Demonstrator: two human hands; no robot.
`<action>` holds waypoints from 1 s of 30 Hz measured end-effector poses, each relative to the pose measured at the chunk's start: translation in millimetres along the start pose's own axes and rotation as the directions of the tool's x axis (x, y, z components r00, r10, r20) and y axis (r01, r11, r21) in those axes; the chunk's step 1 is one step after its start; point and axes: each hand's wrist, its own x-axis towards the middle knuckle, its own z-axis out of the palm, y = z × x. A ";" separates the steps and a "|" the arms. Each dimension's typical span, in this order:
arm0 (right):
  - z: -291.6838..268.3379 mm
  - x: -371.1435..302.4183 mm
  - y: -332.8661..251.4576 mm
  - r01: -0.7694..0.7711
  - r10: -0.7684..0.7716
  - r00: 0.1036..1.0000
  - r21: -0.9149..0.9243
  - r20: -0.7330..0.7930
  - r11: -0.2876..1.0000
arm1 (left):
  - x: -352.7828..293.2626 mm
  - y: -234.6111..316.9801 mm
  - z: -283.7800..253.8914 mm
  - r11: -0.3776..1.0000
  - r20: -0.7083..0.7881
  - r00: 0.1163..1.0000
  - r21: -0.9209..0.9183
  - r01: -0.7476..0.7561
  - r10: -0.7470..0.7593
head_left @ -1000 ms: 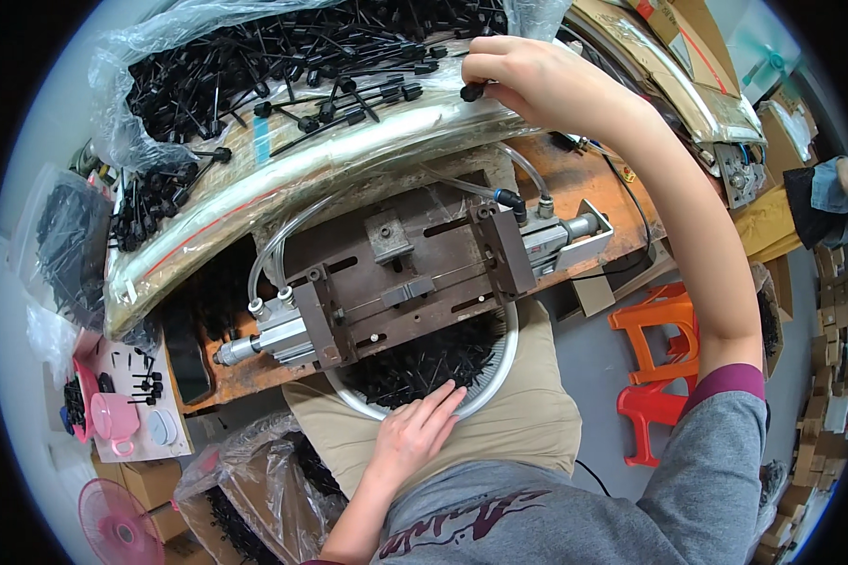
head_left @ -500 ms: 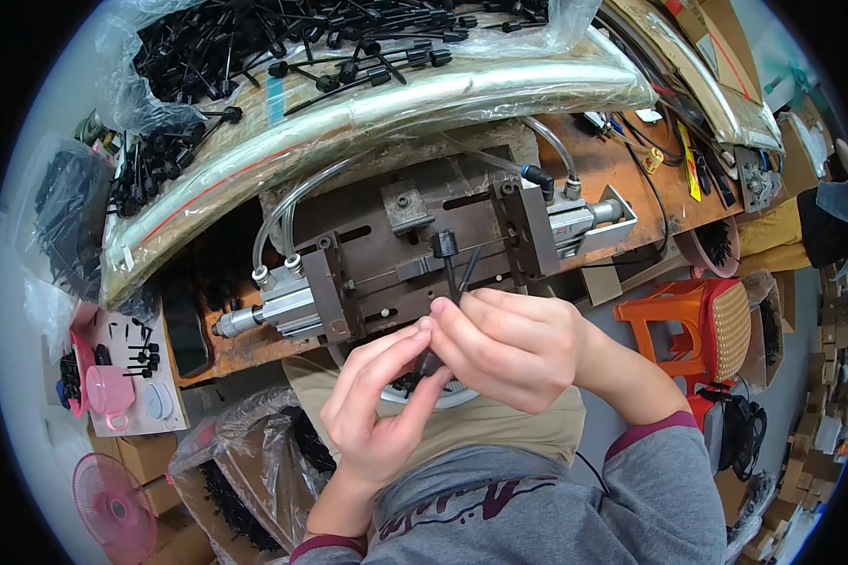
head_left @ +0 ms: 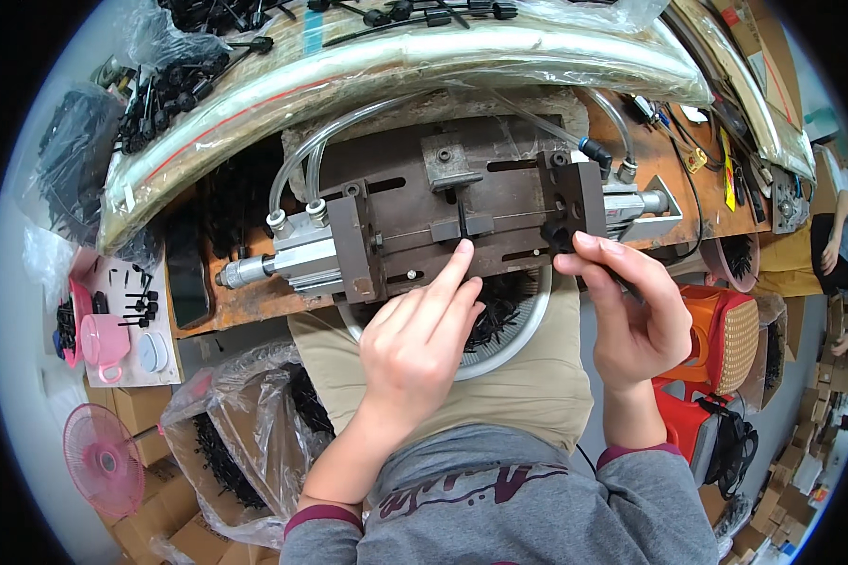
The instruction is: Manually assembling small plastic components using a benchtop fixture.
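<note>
Head view, metal press fixture (head_left: 462,217) on the counter (head_left: 254,301), left hand (head_left: 424,330) with index finger stretched to the fixture's front edge, holding nothing, right hand (head_left: 631,311) fingers pinched on a small black plastic part (head_left: 558,237) at the fixture's right end, white bowl (head_left: 513,330) of black parts just below the fixture.

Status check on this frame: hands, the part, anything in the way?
Left hand forefinger on the thin black part in the metal press. Right hand pinching a small black piece at its right block. Nothing in the way.
</note>
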 end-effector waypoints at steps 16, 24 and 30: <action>-13.2 -0.2 -0.2 -0.618 0.623 0.753 0.551 0.211 0.561 | 16.1 6.0 -1.3 0.993 0.055 0.998 0.117 -0.004 -0.002; -10.0 1.4 0.0 -0.688 0.671 0.671 0.602 0.315 0.405 | 19.1 9.6 -3.4 0.990 0.077 0.996 0.136 0.029 -0.040; -8.4 1.0 -1.5 -0.713 0.676 0.657 0.566 0.333 0.415 | 18.6 8.3 -5.5 0.990 0.087 0.996 0.138 0.018 -0.030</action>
